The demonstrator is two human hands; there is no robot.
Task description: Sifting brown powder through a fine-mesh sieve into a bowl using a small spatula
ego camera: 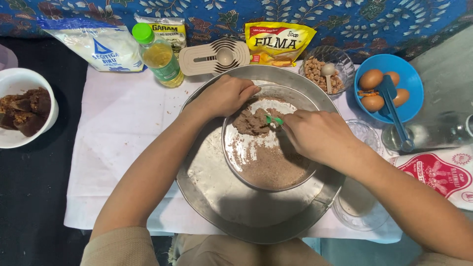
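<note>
A round metal sieve [235, 162] rests inside a large metal basin [207, 192] at the centre. Brown powder with lumps [251, 123] lies in the sieve. My left hand [226, 94] grips the sieve's far rim. My right hand [318, 134] holds a small green-handled utensil [274, 119] whose tip presses into the brown lumps; most of the utensil is hidden in my fingers.
A white bowl of dark brown chunks [22, 111] sits at left. Along the back stand a flour bag [96, 47], an oil bottle [158, 54], a yellow pouch [278, 42], a glass bowl of peanuts [325, 69] and a blue bowl of eggs [389, 86]. A glass bowl [359, 207] is at right.
</note>
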